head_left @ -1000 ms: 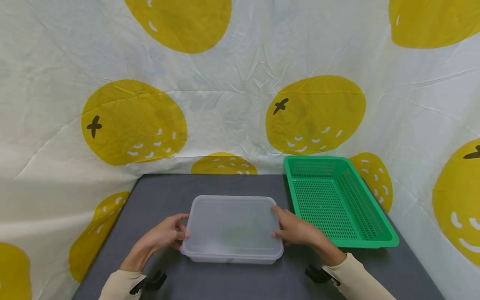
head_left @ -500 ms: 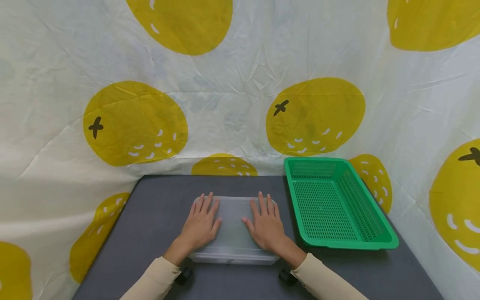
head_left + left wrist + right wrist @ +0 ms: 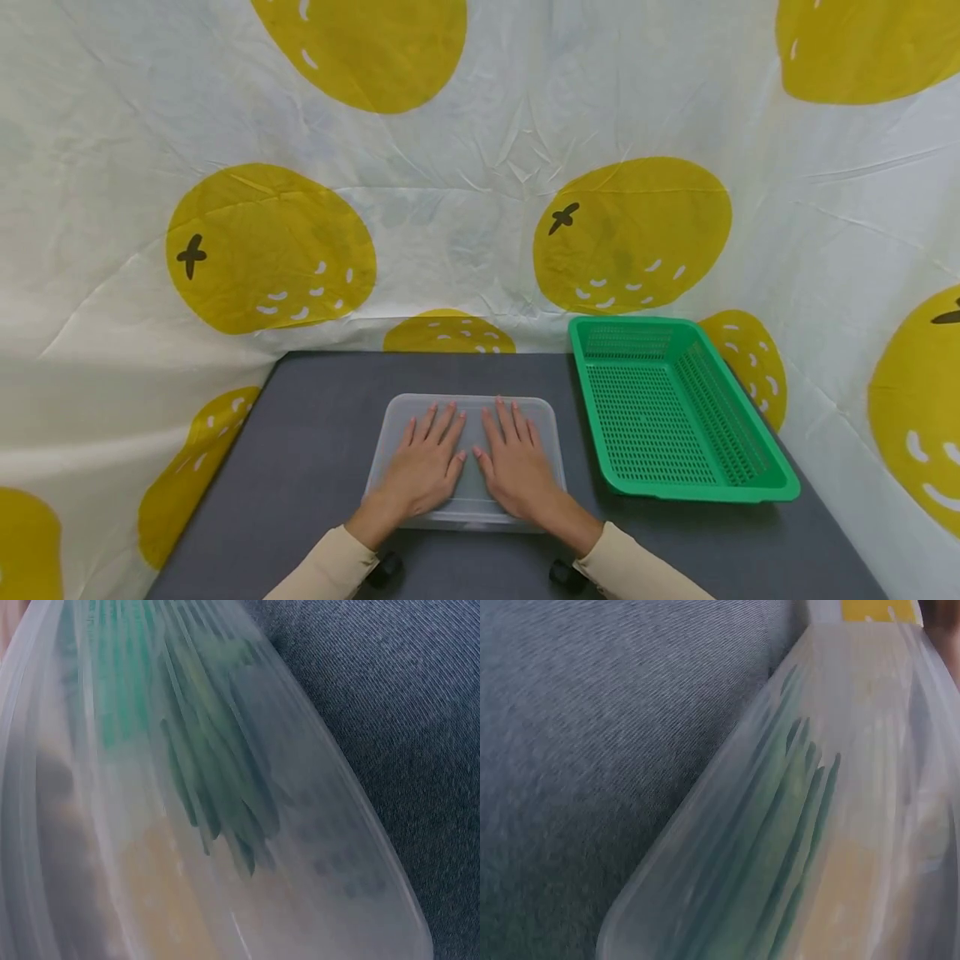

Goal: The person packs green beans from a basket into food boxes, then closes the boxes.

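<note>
A translucent plastic container [image 3: 480,526] with a flat lid [image 3: 471,410] sits on the dark table. My left hand [image 3: 422,468] lies flat on the left half of the lid, fingers straight and pointing to the far edge. Beside it, my right hand [image 3: 517,468] rests flat on the right half, the two thumbs close together. Through the container's cloudy side, the left wrist view shows several long, slim green pods [image 3: 214,761]. The right wrist view also has long green shapes [image 3: 780,817] behind the plastic, blurred by it.
A green perforated basket [image 3: 783,492] stands on the table [image 3: 322,442] to the right of the container. White cloth [image 3: 450,242] printed with yellow fruit hangs behind the table and along both sides.
Both hands have left the container's sides, where they gripped its edges, and come onto the lid with fingers straight. In the last half second they have slid inward, closer together.
</note>
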A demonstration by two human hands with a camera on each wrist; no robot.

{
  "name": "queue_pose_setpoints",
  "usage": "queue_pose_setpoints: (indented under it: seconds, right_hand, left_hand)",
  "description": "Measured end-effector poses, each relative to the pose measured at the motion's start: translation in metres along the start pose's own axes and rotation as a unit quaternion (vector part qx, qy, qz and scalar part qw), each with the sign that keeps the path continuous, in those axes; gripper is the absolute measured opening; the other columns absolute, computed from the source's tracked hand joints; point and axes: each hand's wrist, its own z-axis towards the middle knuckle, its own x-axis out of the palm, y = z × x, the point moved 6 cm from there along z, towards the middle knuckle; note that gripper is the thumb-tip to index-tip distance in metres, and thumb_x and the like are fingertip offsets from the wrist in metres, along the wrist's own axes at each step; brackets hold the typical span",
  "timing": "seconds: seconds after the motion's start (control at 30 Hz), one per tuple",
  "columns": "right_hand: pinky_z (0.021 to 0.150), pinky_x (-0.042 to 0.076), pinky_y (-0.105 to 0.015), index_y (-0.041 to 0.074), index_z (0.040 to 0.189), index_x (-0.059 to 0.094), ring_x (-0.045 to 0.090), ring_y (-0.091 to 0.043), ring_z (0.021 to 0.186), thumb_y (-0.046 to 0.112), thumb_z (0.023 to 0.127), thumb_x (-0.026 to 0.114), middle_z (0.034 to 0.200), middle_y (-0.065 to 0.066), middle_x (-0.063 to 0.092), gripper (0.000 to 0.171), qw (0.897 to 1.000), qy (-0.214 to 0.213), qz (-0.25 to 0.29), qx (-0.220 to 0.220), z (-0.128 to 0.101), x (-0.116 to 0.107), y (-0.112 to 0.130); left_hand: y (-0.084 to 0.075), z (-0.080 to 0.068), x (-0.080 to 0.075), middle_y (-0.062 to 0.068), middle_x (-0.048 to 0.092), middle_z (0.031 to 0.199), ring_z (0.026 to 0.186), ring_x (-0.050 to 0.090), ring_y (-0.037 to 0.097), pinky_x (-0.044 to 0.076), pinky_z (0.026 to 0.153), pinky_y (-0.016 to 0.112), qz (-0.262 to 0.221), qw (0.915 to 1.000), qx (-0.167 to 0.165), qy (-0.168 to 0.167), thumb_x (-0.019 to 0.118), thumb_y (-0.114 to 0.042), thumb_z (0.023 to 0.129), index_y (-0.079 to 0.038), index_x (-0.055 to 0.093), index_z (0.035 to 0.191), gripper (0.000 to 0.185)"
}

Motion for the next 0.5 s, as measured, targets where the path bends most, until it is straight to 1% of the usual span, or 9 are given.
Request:
queue_pose_setpoints:
  seconds: [0.07,0.13,0.3,0.37,0.5]
  right_hand:
    - [0.114,0.029,-0.062,0.005,0.153,0.043,0.027,-0.045,0.149,0.037,0.105,0.051,0.162,-0.022,0.031,0.058,1.000,-0.006,0.012,0.002,-0.001,0.000,-0.002]
    - [0.114,0.028,-0.063,0.005,0.153,0.043,0.026,-0.045,0.149,0.039,0.105,0.051,0.162,-0.022,0.031,0.059,1.000,-0.008,0.016,0.010,-0.002,0.000,-0.006]
    - [0.117,0.024,-0.063,0.006,0.154,0.042,0.025,-0.043,0.151,0.048,0.103,0.052,0.163,-0.020,0.030,0.067,0.998,-0.012,-0.024,0.063,-0.005,-0.003,-0.023]
    - [0.117,0.023,-0.062,0.006,0.154,0.042,0.025,-0.043,0.151,0.051,0.102,0.052,0.164,-0.020,0.029,0.069,0.996,-0.015,-0.037,0.074,-0.005,-0.003,-0.027]
    - [0.117,0.025,-0.062,0.004,0.154,0.042,0.026,-0.043,0.150,0.052,0.102,0.050,0.164,-0.021,0.029,0.071,0.997,-0.015,-0.041,0.070,-0.005,-0.003,-0.029]
  left_hand:
    - [0.001,0.000,-0.001,0.011,0.030,0.166,0.152,0.025,0.040,0.025,0.115,0.065,-0.001,1.0000,-0.004,0.000,0.043,-0.035,0.107,-0.012,0.038,0.157,0.056]
    - [0.006,0.000,-0.004,0.011,0.029,0.166,0.152,0.023,0.040,0.025,0.116,0.064,-0.002,0.9999,-0.016,-0.004,0.044,-0.036,0.107,-0.012,0.039,0.157,0.056]
    - [0.024,-0.003,-0.008,0.012,0.025,0.167,0.154,0.018,0.038,0.022,0.118,0.062,0.004,0.9977,-0.059,-0.034,0.048,-0.037,0.105,-0.012,0.041,0.156,0.057]
    - [0.028,-0.003,-0.008,0.013,0.026,0.166,0.154,0.019,0.039,0.022,0.119,0.062,0.007,0.9970,-0.065,-0.042,0.049,-0.038,0.104,-0.011,0.043,0.155,0.058]
    - [0.030,-0.003,-0.007,0.016,0.029,0.165,0.152,0.023,0.042,0.022,0.118,0.062,0.013,0.9965,-0.067,-0.048,0.051,-0.040,0.102,-0.011,0.044,0.154,0.060]
